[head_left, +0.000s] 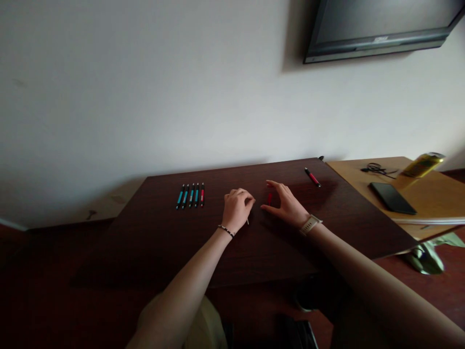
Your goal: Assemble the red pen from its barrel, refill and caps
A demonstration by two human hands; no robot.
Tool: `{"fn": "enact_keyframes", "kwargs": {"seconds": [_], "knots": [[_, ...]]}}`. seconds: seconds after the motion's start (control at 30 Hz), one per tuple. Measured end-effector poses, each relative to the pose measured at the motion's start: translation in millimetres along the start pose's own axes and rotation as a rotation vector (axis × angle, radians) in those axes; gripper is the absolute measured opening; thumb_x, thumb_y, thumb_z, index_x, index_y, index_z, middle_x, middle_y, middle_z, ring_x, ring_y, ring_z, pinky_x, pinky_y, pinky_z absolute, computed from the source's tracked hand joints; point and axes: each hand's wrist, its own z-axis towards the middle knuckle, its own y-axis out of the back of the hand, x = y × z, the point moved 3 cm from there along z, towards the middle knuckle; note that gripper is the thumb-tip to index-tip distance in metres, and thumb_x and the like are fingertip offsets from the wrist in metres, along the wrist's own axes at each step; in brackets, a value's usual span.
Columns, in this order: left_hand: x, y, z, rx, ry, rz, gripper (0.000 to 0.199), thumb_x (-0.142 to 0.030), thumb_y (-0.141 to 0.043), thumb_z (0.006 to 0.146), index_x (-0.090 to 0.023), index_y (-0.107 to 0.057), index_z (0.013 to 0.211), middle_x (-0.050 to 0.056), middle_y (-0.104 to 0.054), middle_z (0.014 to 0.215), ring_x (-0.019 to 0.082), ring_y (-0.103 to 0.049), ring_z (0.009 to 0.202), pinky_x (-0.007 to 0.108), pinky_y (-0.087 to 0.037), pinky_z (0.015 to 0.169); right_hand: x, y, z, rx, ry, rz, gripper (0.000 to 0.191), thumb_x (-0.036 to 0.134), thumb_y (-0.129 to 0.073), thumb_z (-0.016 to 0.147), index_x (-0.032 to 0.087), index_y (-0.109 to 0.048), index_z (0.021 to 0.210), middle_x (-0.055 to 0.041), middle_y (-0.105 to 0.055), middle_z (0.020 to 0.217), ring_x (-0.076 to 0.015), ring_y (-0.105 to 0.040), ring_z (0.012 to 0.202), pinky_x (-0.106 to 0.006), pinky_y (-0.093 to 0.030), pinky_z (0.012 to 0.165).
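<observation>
My left hand (238,207) is closed in a pinch above the dark table (152,242). A thin pale pen part (247,222) pokes out below its fingers; the rest of it is hidden. To the right, my right hand (285,204) is open, thumb and fingers spread apart. Between them a small red pen piece (270,198) shows near the tabletop; whether the fingers touch it I cannot tell. Left of my hands, several blue pens (185,196) lie side by side, with one red pen (202,195) at the right end of the row.
Another red-and-black pen (313,177) lies at the table's far right. A lighter wooden table (348,169) adjoins there, bearing a black phone (392,198), a dark cable (378,168) and a yellow can (423,165). A screen (381,29) hangs on the wall behind.
</observation>
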Motion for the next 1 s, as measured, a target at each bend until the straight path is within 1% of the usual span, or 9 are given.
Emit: {"fn": "enact_keyframes", "kwargs": {"seconds": [0.13, 0.2, 0.27, 0.4, 0.57, 0.67, 0.87, 1.0], "knots": [[8.2, 16.6, -0.7, -0.021, 0.022, -0.107, 0.01, -0.021, -0.07, 0.096, -0.024, -0.076, 0.087, 0.0, -0.076, 0.102, 0.021, -0.064, 0.102, 0.036, -0.045, 0.094, 6.7, 3.0, 0.4, -0.018, -0.014, 0.02, 0.081, 0.05, -0.076, 0.088, 0.027, -0.039, 0.156, -0.0135, -0.06, 0.14, -0.0362, -0.055, 0.133, -0.06, -0.045, 0.115], [10.9, 21.0, -1.9, -0.019, 0.023, -0.107, 0.012, -0.021, -0.07, 0.096, -0.025, -0.077, 0.088, 0.0, -0.076, 0.102, 0.021, -0.065, 0.102, 0.036, -0.045, 0.094, 9.9, 4.0, 0.4, -0.017, -0.02, 0.024, 0.082, 0.051, -0.075, 0.089, 0.027, -0.037, 0.158, -0.0134, -0.06, 0.14, -0.0359, -0.055, 0.133, -0.06, -0.044, 0.116], [10.8, 23.1, -3.6, -0.019, 0.009, -0.06, 0.013, -0.02, -0.069, 0.096, -0.026, -0.078, 0.088, 0.0, -0.076, 0.103, 0.022, -0.064, 0.103, 0.037, -0.044, 0.094, 12.1, 5.1, 0.2, -0.016, -0.021, 0.024, 0.083, 0.051, -0.075, 0.089, 0.027, -0.036, 0.158, -0.0133, -0.06, 0.14, -0.0353, -0.055, 0.132, -0.059, -0.044, 0.116], [6.1, 21.3, -7.2, 0.022, -0.041, 0.059, 0.015, -0.02, -0.067, 0.097, -0.025, -0.078, 0.088, 0.002, -0.076, 0.103, 0.024, -0.061, 0.103, 0.04, -0.043, 0.092, 12.9, 7.6, -1.1, -0.012, -0.022, 0.022, 0.081, 0.05, -0.073, 0.091, 0.027, -0.035, 0.159, -0.013, -0.06, 0.14, -0.0347, -0.054, 0.133, -0.058, -0.044, 0.116], [4.9, 14.9, -8.7, 0.071, -0.073, 0.134, 0.015, -0.021, -0.067, 0.097, -0.024, -0.078, 0.088, 0.004, -0.075, 0.104, 0.024, -0.06, 0.104, 0.042, -0.043, 0.091, 10.3, 11.2, -3.8, -0.015, -0.023, 0.014, 0.081, 0.049, -0.072, 0.092, 0.026, -0.034, 0.159, -0.0131, -0.059, 0.141, -0.0345, -0.053, 0.134, -0.058, -0.043, 0.117], [6.5, 12.6, -8.5, 0.07, -0.074, 0.146, 0.015, -0.02, -0.067, 0.097, -0.024, -0.077, 0.087, 0.004, -0.075, 0.104, 0.025, -0.059, 0.104, 0.042, -0.043, 0.092, 8.5, 13.4, -5.2, -0.015, -0.025, 0.014, 0.08, 0.049, -0.072, 0.092, 0.026, -0.034, 0.159, -0.013, -0.059, 0.141, -0.0346, -0.053, 0.134, -0.058, -0.043, 0.117], [7.0, 11.2, -9.9, 0.082, -0.07, 0.13, 0.014, -0.022, -0.067, 0.097, -0.025, -0.077, 0.087, 0.005, -0.074, 0.105, 0.025, -0.059, 0.105, 0.042, -0.043, 0.092, 6.4, 15.3, -6.1, -0.01, -0.034, 0.009, 0.081, 0.049, -0.071, 0.092, 0.028, -0.032, 0.161, -0.0131, -0.059, 0.141, -0.0365, -0.053, 0.135, -0.062, -0.042, 0.117], [6.5, 9.2, -10.7, 0.097, -0.077, 0.127, 0.013, -0.022, -0.068, 0.097, -0.024, -0.077, 0.088, 0.004, -0.073, 0.104, 0.025, -0.059, 0.104, 0.042, -0.043, 0.092, 6.2, 14.6, -6.3, -0.018, -0.024, 0.012, 0.081, 0.048, -0.071, 0.092, 0.028, -0.032, 0.161, -0.013, -0.06, 0.141, -0.036, -0.053, 0.135, -0.061, -0.042, 0.117]]}}
